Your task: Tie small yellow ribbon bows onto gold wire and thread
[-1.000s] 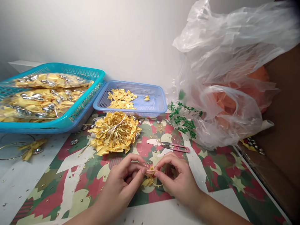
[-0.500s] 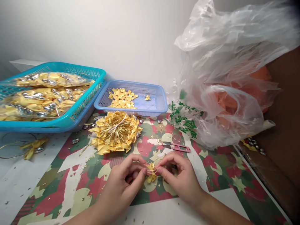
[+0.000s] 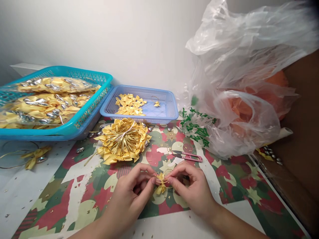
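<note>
A small yellow bow [image 3: 159, 190], front and centre
Left hand [image 3: 132, 191] and right hand [image 3: 193, 186], slightly apart, pinch thin thread [image 3: 160, 181] across the bow; pink snips [image 3: 193, 155] lie beyond on the tabletop [image 3: 234, 172].

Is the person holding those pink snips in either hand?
No, the pink snips lie on the patterned sheet just beyond the right hand, whose fingertips are at a small yellow bow.

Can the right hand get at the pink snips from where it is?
Probably yes: the snips lie just beyond the right hand with nothing seen on top, though that hand is busy at the bow.
</note>
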A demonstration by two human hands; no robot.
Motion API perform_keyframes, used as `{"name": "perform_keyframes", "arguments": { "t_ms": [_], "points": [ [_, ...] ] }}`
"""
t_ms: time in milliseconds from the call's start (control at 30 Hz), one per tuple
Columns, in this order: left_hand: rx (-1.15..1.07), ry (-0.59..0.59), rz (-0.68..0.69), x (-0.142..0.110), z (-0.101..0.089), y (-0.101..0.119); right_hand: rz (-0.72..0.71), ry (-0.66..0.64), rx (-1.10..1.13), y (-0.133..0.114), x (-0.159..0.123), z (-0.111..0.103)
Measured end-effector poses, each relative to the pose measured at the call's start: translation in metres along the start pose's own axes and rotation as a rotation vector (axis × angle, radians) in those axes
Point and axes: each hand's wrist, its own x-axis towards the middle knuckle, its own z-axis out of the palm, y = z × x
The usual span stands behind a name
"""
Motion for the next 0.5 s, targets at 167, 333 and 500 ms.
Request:
{"name": "perform_keyframes", "arguments": {
  "t_ms": [167,333,500],
  "points": [
    [0.012,0.072,-0.035,-0.0003,-0.0006,0.0004,-0.108,0.013,-0.08,0.001,-0.0014,-0.0012],
    [0.072,0.027,0.002,-0.0012,-0.0005,-0.0011,-0.401,0.021,-0.214,0.0015,-0.0023,-0.0026],
    [0.089,-0.02,0.035,-0.0004,0.0004,-0.0019,-0.52,0.008,-0.289,-0.0003,-0.0011,-0.003]
  ]
}}
